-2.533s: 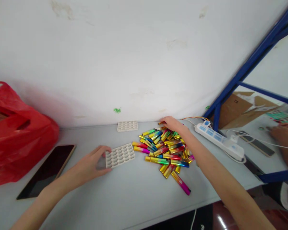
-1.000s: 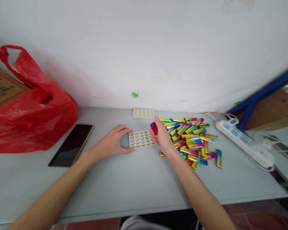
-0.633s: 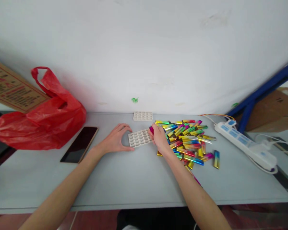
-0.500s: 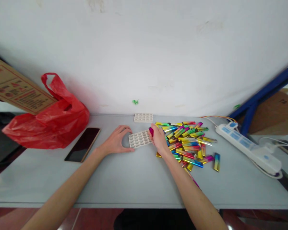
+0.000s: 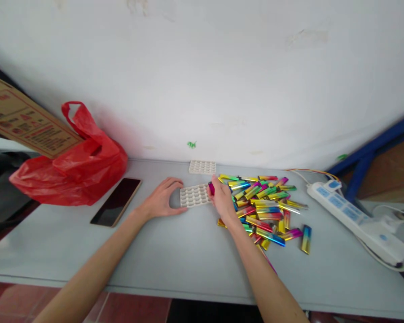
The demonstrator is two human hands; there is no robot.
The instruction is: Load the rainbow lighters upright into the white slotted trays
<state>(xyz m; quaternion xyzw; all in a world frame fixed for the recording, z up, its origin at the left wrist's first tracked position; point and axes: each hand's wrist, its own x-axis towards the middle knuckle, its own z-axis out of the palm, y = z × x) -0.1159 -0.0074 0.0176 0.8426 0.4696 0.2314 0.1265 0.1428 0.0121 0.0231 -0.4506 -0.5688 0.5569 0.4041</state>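
Note:
A small white tray (image 5: 194, 195) with rows of oval slots lies on the table between my hands. My left hand (image 5: 163, 199) is curved around its left end, thumb at the near corner and fingertips at the far corner, steadying it. My right hand (image 5: 222, 200) is closed on a magenta lighter (image 5: 211, 188), held upright at the right end of the tray; whether its lower end sits in a slot is hidden. Just right of that hand spreads a loose pile of shiny, multicoloured lighters (image 5: 264, 210), partly covered by the hand and wrist.
A second white tray (image 5: 202, 167) lies by the wall. On the left are a phone (image 5: 116, 202), a red plastic bag (image 5: 77, 170) and a cardboard box (image 5: 27, 121). A white power strip (image 5: 357, 220) with cables stands right, near a blue metal frame (image 5: 360, 172).
The camera view has shifted slightly. Both hands stay at the tray, and the right hand still holds the magenta lighter at its right end.

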